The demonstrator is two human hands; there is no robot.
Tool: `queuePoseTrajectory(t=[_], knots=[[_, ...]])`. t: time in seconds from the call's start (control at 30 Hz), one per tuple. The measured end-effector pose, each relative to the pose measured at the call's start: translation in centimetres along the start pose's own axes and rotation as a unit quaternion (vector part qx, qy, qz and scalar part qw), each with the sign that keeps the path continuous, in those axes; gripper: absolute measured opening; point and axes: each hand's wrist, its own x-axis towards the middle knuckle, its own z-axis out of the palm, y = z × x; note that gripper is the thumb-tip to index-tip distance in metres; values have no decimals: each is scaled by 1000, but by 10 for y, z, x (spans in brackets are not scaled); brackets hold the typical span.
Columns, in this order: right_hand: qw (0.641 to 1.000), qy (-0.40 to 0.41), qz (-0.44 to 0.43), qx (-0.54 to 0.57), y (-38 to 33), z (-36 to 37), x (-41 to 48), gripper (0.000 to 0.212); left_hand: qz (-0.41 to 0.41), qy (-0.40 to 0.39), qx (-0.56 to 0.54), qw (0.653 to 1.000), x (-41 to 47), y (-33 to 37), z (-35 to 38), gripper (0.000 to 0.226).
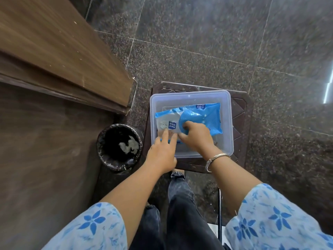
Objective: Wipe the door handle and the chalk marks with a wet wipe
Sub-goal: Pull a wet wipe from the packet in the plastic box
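Far left: wood-grain panel (54,51), standing edge-on to the camera. Just right of its lower end, on the floor, a small bin (102,141) w/ black liner; crumpled white wipes (128,144) lie inside. Next, the left hand (162,154): its fingers (165,135) are straight & slightly apart, tips pressing the white-labelled end of the wet wipe pack (207,112). The pack is blue and lies flat in a clear plastic tub (229,123); can't tell if it's one pack or two overlapping. The tub sits on a dark brown stool (241,112), right beside the bin. The right hand (196,136) is on the pack's middle, fingers curled tight on its round blue lid (181,120). Silver bangle (216,159) on that wrist. Speckled dark stone floor (198,33) all round.
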Motion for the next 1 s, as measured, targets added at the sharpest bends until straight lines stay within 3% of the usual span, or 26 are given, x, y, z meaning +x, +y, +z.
queuePoseTrajectory(t=[0.13, 0.3, 0.43, 0.63, 0.8, 1.0], knots=[[992, 61, 49, 99, -1, -3, -5, 22, 9, -7, 12, 1000, 2, 0, -2, 82], [995, 102, 20, -4, 1, -2, -7, 16, 9, -14, 6, 1000, 4, 4, -8, 82], [994, 80, -24, -76, 3, -1, -7, 13, 20, -15, 19, 1000, 4, 5, -10, 81], [993, 82, -81, -26, 10, -3, -7, 11, 18, -19, -16, 1000, 6, 4, -8, 80], [996, 69, -40, 39, 15, -5, -3, 11, -13, -23, -69, 997, 11, 7, -3, 72], [992, 36, -7, 121, 19, -10, 0, 11, -39, 30, -110, 993, 15, 11, -3, 58]])
